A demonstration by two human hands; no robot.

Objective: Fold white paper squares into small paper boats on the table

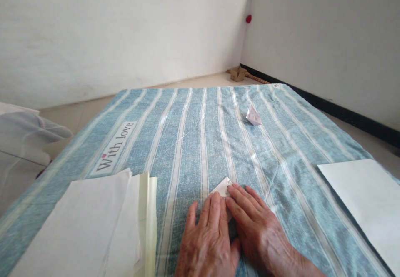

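Note:
A small folded piece of white paper [222,188] lies on the striped cloth near the front, its pointed tip facing away from me. My left hand [208,235] lies flat over its left part, fingers stretched forward and thumb tucked inward. From the right, my right hand [259,222] rests with its fingers stretched over the paper's right edge, close beside the left hand. Most of the paper is hidden under the two hands. Farther back on the cloth stands a small folded paper boat [253,116].
A blue and white striped cloth [193,143] covers the table. Stacked white and yellowish sheets [78,222] lie at the left front, and more white paper [365,202] at the right edge. Sheer fabric [28,137] hangs at far left. A cardboard box [238,74] sits beyond the table.

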